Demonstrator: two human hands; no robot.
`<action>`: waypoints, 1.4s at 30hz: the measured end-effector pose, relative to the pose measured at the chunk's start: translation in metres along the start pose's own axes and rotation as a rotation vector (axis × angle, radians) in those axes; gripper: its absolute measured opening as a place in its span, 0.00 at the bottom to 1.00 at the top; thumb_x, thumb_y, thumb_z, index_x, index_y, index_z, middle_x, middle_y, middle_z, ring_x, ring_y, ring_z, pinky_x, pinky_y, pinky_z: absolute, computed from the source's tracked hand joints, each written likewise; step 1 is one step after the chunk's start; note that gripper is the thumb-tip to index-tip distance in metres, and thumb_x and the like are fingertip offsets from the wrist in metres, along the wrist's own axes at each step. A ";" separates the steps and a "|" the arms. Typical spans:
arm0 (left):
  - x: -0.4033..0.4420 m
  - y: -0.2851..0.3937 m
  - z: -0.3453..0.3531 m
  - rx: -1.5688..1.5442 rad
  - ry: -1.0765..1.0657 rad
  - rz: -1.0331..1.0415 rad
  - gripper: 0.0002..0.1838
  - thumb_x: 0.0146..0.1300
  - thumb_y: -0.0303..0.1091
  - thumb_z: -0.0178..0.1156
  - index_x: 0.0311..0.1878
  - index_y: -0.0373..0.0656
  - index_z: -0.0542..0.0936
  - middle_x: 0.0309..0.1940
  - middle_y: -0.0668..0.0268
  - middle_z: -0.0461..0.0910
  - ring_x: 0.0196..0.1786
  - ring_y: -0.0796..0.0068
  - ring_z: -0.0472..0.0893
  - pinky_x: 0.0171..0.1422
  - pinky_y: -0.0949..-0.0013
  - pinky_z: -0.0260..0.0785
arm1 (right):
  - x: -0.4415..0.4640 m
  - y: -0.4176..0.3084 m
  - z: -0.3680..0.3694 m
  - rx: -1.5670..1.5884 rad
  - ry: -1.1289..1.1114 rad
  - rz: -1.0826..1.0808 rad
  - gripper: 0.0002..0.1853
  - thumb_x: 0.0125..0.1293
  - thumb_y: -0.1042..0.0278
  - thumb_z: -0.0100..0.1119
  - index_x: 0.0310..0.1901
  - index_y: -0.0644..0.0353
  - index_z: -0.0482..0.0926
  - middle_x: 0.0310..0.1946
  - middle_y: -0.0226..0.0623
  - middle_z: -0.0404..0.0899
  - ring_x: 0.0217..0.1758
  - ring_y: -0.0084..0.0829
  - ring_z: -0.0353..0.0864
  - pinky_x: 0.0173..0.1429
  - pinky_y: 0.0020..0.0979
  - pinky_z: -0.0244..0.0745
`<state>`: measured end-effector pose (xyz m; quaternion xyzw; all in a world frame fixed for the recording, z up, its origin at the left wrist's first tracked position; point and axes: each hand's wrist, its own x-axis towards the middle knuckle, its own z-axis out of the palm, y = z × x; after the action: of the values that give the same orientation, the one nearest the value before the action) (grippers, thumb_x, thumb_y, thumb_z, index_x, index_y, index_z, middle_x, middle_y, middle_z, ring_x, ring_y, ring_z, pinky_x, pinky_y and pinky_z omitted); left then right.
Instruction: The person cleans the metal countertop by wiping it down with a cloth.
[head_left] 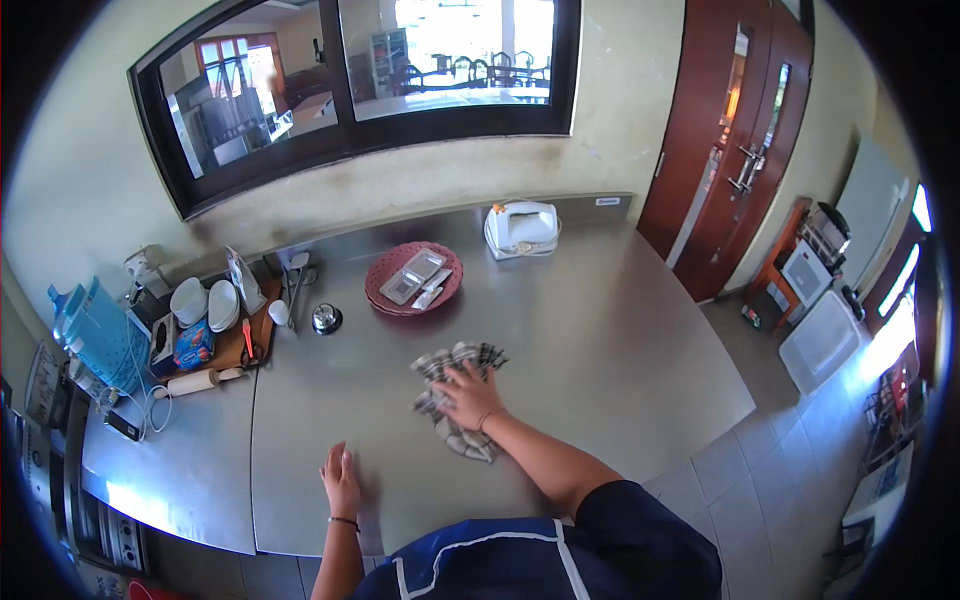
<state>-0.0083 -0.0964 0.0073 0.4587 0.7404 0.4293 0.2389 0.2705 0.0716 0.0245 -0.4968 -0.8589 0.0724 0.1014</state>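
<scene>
My right hand [468,398] presses on a black-and-white checked cloth [462,440], holding it bunched against the steel tabletop [590,350]. Its fingers lie over the cloth, and folds stick out around the palm. Over the near part of the same table, my left hand [341,482] is open with its fingers stretched forward and nothing in them. Whether it touches the steel, I cannot tell. Beyond the cloth stands a pink woven basket [373,292] with clear plastic containers [416,276] in it. A call bell [326,319] is to the basket's left.
A white hand mixer [523,232] stands at the back edge. On the left are a blue basket [100,330], white bowls [222,306], a wooden board [262,318] and a rolling pin [195,383]. The table's right edge curves beside the tiled floor [740,470].
</scene>
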 end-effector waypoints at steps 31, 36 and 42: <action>-0.031 0.023 0.023 0.605 0.159 0.038 0.27 0.60 0.50 0.63 0.60 0.50 0.75 0.68 0.60 0.68 0.74 0.60 0.61 0.79 0.47 0.42 | -0.245 0.385 -0.096 -0.176 0.303 1.293 0.29 0.66 0.43 0.57 0.68 0.36 0.70 0.75 0.31 0.59 0.77 0.43 0.55 0.74 0.52 0.57; -0.031 0.019 0.021 0.613 0.117 0.059 0.28 0.61 0.53 0.61 0.61 0.49 0.73 0.68 0.59 0.67 0.75 0.58 0.59 0.79 0.43 0.40 | -0.226 0.269 -0.044 -0.269 0.362 0.866 0.30 0.57 0.45 0.65 0.61 0.43 0.78 0.67 0.43 0.68 0.70 0.47 0.64 0.70 0.50 0.62; -0.031 0.019 0.019 0.610 0.072 0.063 0.31 0.61 0.55 0.61 0.62 0.49 0.72 0.70 0.59 0.64 0.76 0.59 0.57 0.79 0.41 0.38 | -0.188 -0.012 -0.010 0.130 0.331 0.060 0.24 0.46 0.55 0.71 0.49 0.46 0.83 0.52 0.37 0.76 0.56 0.44 0.74 0.61 0.48 0.69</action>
<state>0.0292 -0.1119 0.0127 0.5164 0.8286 0.2104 0.0501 0.3547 -0.0975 0.0173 -0.5199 -0.8086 0.0480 0.2711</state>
